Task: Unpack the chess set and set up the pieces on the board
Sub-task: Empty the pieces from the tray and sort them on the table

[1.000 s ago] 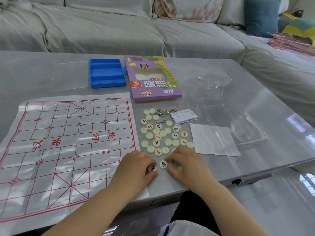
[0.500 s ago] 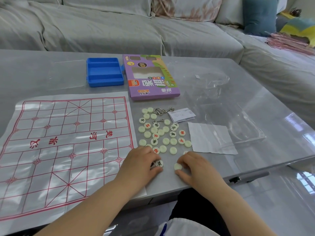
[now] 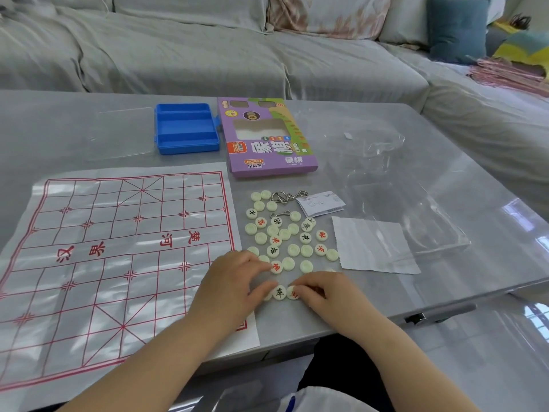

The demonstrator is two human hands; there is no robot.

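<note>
Both hands at the near edge of the table (image 3: 439, 185), among the chess pieces.

The left hand (image 3: 234, 288) lies loosely spread, thumb beside a black-marked piece (image 3: 279, 292). The right hand (image 3: 325, 295) has curled fingertips on a red-marked piece (image 3: 292, 294); I cannot tell whether it is pinched. Just beyond lie the loose pieces (image 3: 292, 249), beside the bare board sheet (image 3: 113, 257) on their left. Farther back lie a purple box (image 3: 267, 138) and an open blue case (image 3: 186, 127).

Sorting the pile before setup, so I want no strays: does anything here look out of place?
Yes. Two bent silver wire loops lie among the round cream chess discs, at the pile's far edge; they are not chess pieces. Many discs lie blank side up.
</note>
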